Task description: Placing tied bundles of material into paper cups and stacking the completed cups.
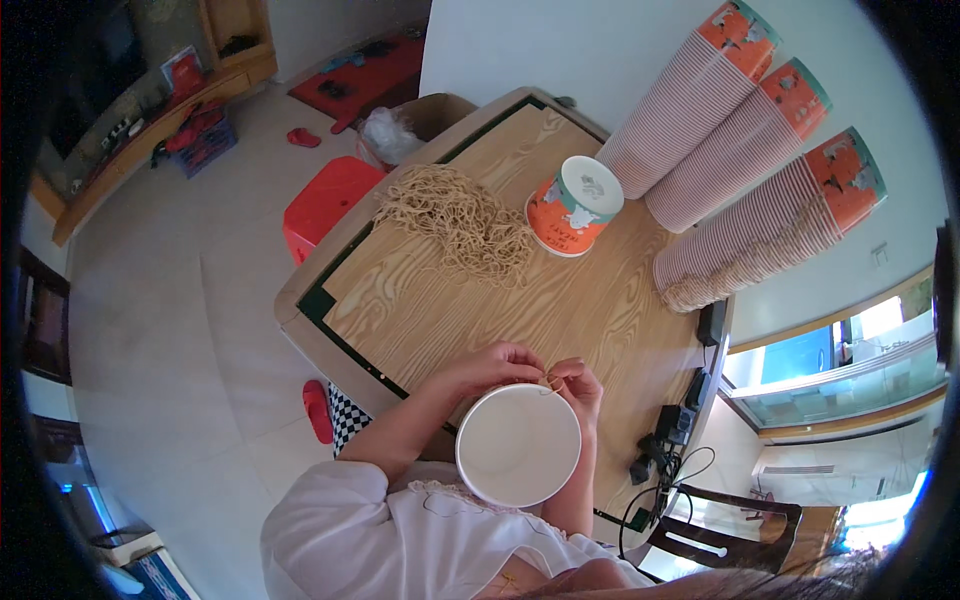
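Note:
A round paper bucket (518, 447), white inside, is tilted with its mouth facing me, close to my body at the table's near side. At its far rim, my left hand (503, 364) and my right hand (580, 388) meet with fingertips pinched together. Between them shows a bit of thin tan cord (549, 382), gripped by both hands. The bucket's outer side is hidden from me. Farther up the table lies a tangled heap of tan cords (462, 225). Beside the heap, an orange and green printed paper bucket (563, 222) stands upside down.
Tall leaning stacks of nested buckets (690, 105) line the wall side; the nearest stack (750, 235) has cords along it. Black adapters and cables (672, 430) sit at the right edge. A red stool (330, 200) and a cardboard box (440, 115) flank the wooden table (400, 310).

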Tool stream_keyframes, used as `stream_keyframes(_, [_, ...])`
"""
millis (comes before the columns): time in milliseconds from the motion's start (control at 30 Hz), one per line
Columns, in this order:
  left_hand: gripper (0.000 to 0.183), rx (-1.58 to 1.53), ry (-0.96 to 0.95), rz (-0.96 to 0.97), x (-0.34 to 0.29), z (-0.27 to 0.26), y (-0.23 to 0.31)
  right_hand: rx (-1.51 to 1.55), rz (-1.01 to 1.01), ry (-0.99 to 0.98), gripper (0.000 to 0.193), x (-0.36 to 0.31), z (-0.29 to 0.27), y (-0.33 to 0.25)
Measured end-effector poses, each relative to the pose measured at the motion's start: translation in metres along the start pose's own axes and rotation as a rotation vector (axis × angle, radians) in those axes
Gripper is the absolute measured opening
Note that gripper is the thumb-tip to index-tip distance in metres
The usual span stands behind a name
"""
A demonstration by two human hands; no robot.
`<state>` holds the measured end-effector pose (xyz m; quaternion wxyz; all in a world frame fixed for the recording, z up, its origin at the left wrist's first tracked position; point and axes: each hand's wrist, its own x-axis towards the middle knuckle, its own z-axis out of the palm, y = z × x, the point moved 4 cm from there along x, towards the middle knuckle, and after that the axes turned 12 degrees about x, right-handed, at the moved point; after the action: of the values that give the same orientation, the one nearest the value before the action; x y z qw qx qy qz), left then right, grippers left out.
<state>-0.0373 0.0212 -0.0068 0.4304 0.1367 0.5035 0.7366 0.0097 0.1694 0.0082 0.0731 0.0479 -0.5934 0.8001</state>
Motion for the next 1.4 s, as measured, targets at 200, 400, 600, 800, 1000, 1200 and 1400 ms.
stream_keyframes(200, [0.023,0.065,0.063,-0.005,0.007,-0.021,-0.024,-0.03,-0.036,-0.004,0.01,0.004,-0.004,-0.002])
stream_keyframes(400, [0.02,0.08,0.108,-0.012,0.013,-0.028,-0.032,-0.007,0.153,0.029,0.011,0.007,-0.006,0.028])
stream_keyframes(600, [0.018,0.037,0.106,0.016,0.029,-0.026,-0.041,-0.035,0.169,0.068,0.009,0.009,-0.011,0.035])
stream_keyframes(800, [0.019,0.233,0.182,0.058,0.032,-0.032,-0.044,-0.145,0.048,-0.019,0.006,0.011,0.007,0.01])
stream_keyframes(1000, [0.018,0.367,0.172,0.158,0.034,-0.035,-0.045,-0.142,0.065,-0.008,0.006,0.009,-0.007,0.014])
stream_keyframes(1200, [0.016,0.634,0.428,0.127,0.037,-0.047,-0.045,-0.073,0.105,0.009,0.009,0.006,-0.005,0.013])
stream_keyframes(1400, [0.025,1.246,0.662,0.327,0.028,-0.048,-0.016,-0.077,0.097,-0.006,0.013,0.003,-0.003,0.008])
